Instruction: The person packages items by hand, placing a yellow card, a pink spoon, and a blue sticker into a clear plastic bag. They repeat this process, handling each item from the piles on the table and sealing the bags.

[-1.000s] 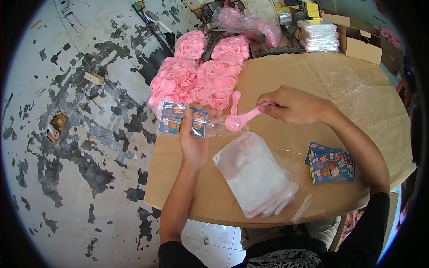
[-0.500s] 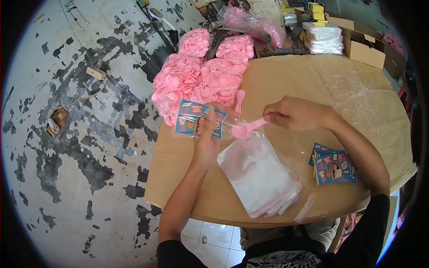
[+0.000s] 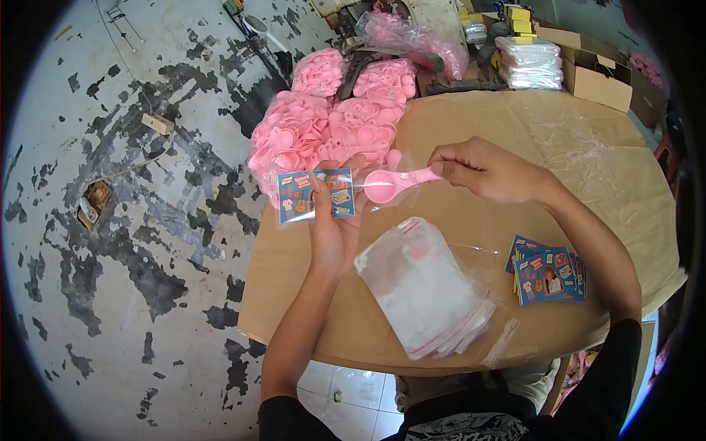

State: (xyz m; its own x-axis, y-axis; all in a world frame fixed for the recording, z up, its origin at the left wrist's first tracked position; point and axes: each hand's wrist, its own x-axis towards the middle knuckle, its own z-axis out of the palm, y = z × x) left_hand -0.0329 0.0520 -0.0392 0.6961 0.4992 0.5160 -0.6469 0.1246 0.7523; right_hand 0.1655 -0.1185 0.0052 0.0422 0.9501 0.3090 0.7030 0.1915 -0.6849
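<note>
My left hand (image 3: 334,231) grips a clear plastic bag (image 3: 284,220) with a blue printed card (image 3: 298,197) inside it, thumb on the front. Between the thumb and fingers of my right hand (image 3: 491,173) is the handle end of a pink spoon (image 3: 381,187). The spoon's bowl points left and overlaps the bag's open end, close to the card. Below both hands lies a stack of clear plastic bags (image 3: 423,294) on the brown paper-covered table (image 3: 471,114). Another pink spoon (image 3: 394,158) shows partly behind the held one.
Bags of pink spoons (image 3: 294,132) are heaped at the table's left back. More blue cards (image 3: 548,275) lie near my right forearm. Cardboard boxes (image 3: 599,81) and packed clear bags (image 3: 529,62) stand at the back right. Plastic scraps (image 3: 581,158) litter the table's right side.
The bag with the card has turned level and shifted slightly left. My right hand has moved up a little, carrying the spoon upward and left, its bowl now nearer the card.
</note>
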